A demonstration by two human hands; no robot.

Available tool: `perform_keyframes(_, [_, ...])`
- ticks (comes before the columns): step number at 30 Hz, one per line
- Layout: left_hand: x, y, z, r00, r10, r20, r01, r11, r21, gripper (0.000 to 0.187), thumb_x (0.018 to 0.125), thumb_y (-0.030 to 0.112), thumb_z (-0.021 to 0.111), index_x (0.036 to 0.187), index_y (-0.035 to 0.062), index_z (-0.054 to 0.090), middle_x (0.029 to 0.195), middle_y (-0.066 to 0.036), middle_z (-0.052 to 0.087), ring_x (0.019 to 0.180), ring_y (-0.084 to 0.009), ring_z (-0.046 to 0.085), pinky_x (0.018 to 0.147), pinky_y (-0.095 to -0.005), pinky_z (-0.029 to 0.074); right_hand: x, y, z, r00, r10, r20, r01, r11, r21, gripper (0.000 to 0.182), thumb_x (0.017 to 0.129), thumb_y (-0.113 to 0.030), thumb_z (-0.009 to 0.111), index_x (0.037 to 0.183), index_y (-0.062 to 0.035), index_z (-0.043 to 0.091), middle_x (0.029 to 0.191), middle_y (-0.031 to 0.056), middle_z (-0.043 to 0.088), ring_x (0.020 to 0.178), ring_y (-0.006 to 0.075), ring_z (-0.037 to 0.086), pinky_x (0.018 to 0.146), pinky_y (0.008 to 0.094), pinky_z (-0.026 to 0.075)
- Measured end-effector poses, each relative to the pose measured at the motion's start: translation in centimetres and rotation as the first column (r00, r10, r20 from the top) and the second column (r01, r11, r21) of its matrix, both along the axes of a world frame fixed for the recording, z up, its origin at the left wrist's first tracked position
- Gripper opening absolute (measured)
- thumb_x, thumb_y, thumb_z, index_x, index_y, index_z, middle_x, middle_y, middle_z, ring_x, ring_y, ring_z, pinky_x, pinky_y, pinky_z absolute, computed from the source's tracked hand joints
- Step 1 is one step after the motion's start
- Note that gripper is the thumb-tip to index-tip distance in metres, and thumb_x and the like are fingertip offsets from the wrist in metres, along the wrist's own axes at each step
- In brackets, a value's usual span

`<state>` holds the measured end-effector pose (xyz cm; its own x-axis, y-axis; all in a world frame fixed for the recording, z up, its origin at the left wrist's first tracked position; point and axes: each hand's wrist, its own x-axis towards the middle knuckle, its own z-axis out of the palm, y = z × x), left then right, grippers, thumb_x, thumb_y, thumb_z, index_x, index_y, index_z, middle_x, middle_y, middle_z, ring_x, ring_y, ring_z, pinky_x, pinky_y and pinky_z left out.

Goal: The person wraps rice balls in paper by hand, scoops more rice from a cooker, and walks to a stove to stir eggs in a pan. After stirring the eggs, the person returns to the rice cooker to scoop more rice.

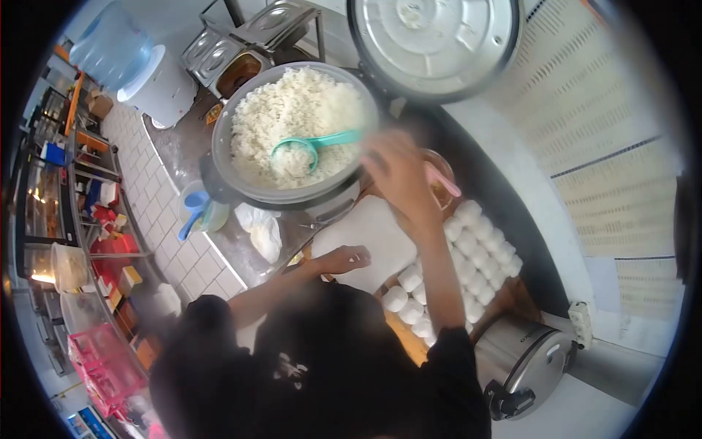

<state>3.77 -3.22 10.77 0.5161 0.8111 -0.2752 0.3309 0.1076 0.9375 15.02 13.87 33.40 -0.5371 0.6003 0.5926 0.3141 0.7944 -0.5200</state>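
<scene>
My right hand, blurred, is at the handle end of a turquoise scoop, its fingers loosely stretched. The scoop's bowl lies in a heap of cooked white rice, which fills a large round rice cooker. My left hand hovers at the left side of a white sheet, with curled fingers apart and nothing visible in them. Rows of white rounded bundles stand to the right of the sheet, partly behind my right forearm.
The raised cooker lid stands at the back. A bowl with a pink-handled utensil sits beyond my right wrist. Left of the sheet lie a white crumpled cloth and a tub with a blue ladle. A second steel cooker is at lower right.
</scene>
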Motion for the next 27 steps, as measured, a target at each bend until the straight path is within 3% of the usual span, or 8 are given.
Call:
perform_keyframes(2, [-1.3, -0.6, 0.3, 0.999, 0.021, 0.026, -0.021, 1.0, 0.009, 0.033, 0.097, 0.035, 0.055, 0.113, 0.0061, 0.058, 0.099, -0.01, 0.067, 0.096, -0.0225, 0.063, 0.087, -0.0365, 0.048, -5.3, 2.3, -1.1, 0.993, 0.058, 0.099, -0.068, 0.992, 0.109, 0.017, 0.081, -0.018, 0.069, 0.091, -0.0051, 0.067, 0.099, 0.0127, 0.066, 0.097, 0.0291, 0.06, 0.088, 0.0422, 0.044])
perform_keyframes(4, [-2.5, -1.0, 0.2, 0.998, 0.04, 0.046, -0.041, 0.999, 0.017, 0.033, 0.097, 0.035, 0.056, 0.113, 0.0061, 0.058, 0.099, -0.011, 0.067, 0.096, -0.0228, 0.063, 0.087, -0.0365, 0.048, -8.8, 3.7, -1.5, 0.615, -0.02, 0.789, -0.023, 0.999, 0.043, 0.023, 0.084, -0.025, 0.066, 0.096, -0.0054, 0.068, 0.1, 0.0126, 0.068, 0.099, 0.0299, 0.061, 0.091, 0.0423, 0.044])
perform_keyframes(7, [-4.5, -2.2, -0.3, 0.994, 0.098, 0.047, -0.1, 0.994, 0.037, 0.034, 0.097, 0.035, 0.056, 0.113, 0.0055, 0.058, 0.099, -0.011, 0.067, 0.096, -0.0227, 0.063, 0.087, -0.0365, 0.049, -11.1, 4.6, -0.5, 0.476, 0.074, 0.877, 0.022, 0.995, -0.096, 0.028, 0.087, -0.031, 0.063, 0.098, -0.0051, 0.067, 0.101, 0.0148, 0.068, 0.098, 0.0327, 0.062, 0.089, 0.0432, 0.045])
perform_keyframes(11, [-5.9, -2.9, -1.4, 0.984, 0.153, 0.093, -0.157, 0.987, 0.037, 0.034, 0.096, 0.035, 0.057, 0.112, 0.0051, 0.058, 0.098, -0.011, 0.066, 0.095, -0.0241, 0.063, 0.086, -0.0372, 0.049, -9.7, 5.8, 2.6, 0.564, 0.371, 0.738, 0.058, 0.873, -0.484, 0.036, 0.091, -0.037, 0.059, 0.102, -0.0029, 0.067, 0.098, 0.0207, 0.066, 0.093, 0.0367, 0.062, 0.082, 0.0431, 0.048])
perform_keyframes(13, [-6.1, -2.3, -3.2, 0.986, 0.131, 0.105, -0.137, 0.989, 0.056, 0.034, 0.095, 0.035, 0.057, 0.112, 0.0052, 0.058, 0.098, -0.012, 0.066, 0.094, -0.0256, 0.064, 0.085, -0.0377, 0.049, -6.7, 5.3, 2.9, 0.698, 0.367, 0.615, -0.098, 0.9, -0.425, 0.037, 0.093, -0.034, 0.058, 0.105, 0.0001, 0.065, 0.092, 0.018, 0.067, 0.089, 0.0323, 0.064, 0.08, 0.0379, 0.049])
perform_keyframes(18, [-4.3, 0.2, -9.8, 0.891, 0.069, -0.449, 0.183, 0.851, 0.493, 0.05, 0.087, 0.047, 0.06, 0.121, 0.0093, 0.054, 0.128, -0.015, 0.052, 0.125, -0.0335, 0.044, 0.099, -0.0503, 0.038, 2.3, -3.8, 1.4, 0.944, 0.321, 0.074, -0.053, 0.37, -0.928, 0.028, 0.096, -0.021, 0.057, 0.11, 0.003, 0.054, 0.086, 0.0089, 0.061, 0.072, 0.0158, 0.063, 0.059, 0.0269, 0.05])
perform_keyframes(21, [-3.9, 1.0, -11.1, 0.722, 0.006, -0.692, 0.409, 0.802, 0.435, 0.092, 0.077, 0.063, 0.063, 0.143, 0.004, 0.037, 0.152, -0.021, 0.026, 0.143, -0.036, 0.021, 0.114, -0.0502, 0.02, 5.3, -12.0, -3.9, 0.951, -0.111, -0.29, -0.274, 0.141, -0.951, 0.033, 0.094, -0.011, 0.055, 0.123, -0.0001, 0.044, 0.083, 0.0074, 0.056, 0.052, 0.0116, 0.052, 0.047, 0.0238, 0.043])
perform_keyframes(27, [-4.7, 0.6, -9.3, 0.718, -0.06, -0.694, 0.48, 0.764, 0.43, 0.119, 0.063, 0.066, 0.072, 0.147, -0.002, 0.022, 0.154, -0.023, 0.019, 0.145, -0.0368, 0.015, 0.115, -0.0493, 0.019, 8.0, -22.9, -20.6, 0.601, -0.788, -0.133, -0.489, -0.231, -0.841, 0.042, 0.099, -0.019, 0.049, 0.138, -0.0121, 0.036, 0.07, -0.0014, 0.044, 0.044, 0.0039, 0.032, 0.037, 0.0184, 0.027])
